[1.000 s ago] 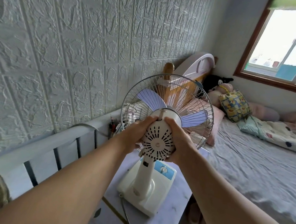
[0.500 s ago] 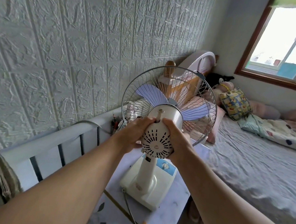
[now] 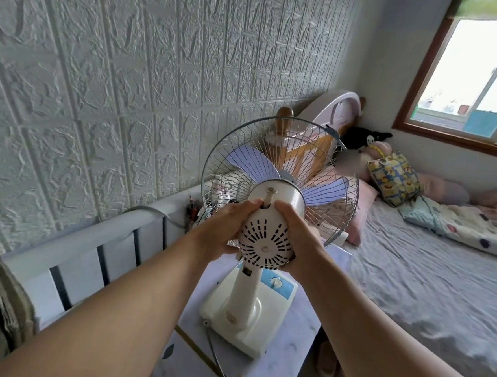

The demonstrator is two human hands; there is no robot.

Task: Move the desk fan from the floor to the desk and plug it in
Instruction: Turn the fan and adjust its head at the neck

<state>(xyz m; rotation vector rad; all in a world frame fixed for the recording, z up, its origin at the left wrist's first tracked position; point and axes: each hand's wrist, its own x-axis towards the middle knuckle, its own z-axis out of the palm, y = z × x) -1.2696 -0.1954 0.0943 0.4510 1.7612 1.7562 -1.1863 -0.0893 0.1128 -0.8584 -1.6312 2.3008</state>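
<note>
A cream desk fan (image 3: 267, 242) with pale purple blades and a wire cage stands on the marbled desk top (image 3: 291, 365), its base with a blue control panel near the desk's right edge. My left hand (image 3: 224, 228) and my right hand (image 3: 300, 236) grip the round vented motor housing from either side. The head faces away, toward the bed. The fan's grey cord (image 3: 217, 360) trails from the base's rear toward me across the desk; its plug is out of view.
A textured white wall runs along the left, with a white slatted rail (image 3: 96, 251) behind the desk. A pen holder (image 3: 192, 211) sits at the desk's back. A bed (image 3: 426, 274) with pillows and plush toys lies to the right, slippers (image 3: 329, 367) below the desk edge.
The fan head has tilted upward in both hands while the base stays on the desk. The view has shifted slightly, bringing the fan lower and more central.
</note>
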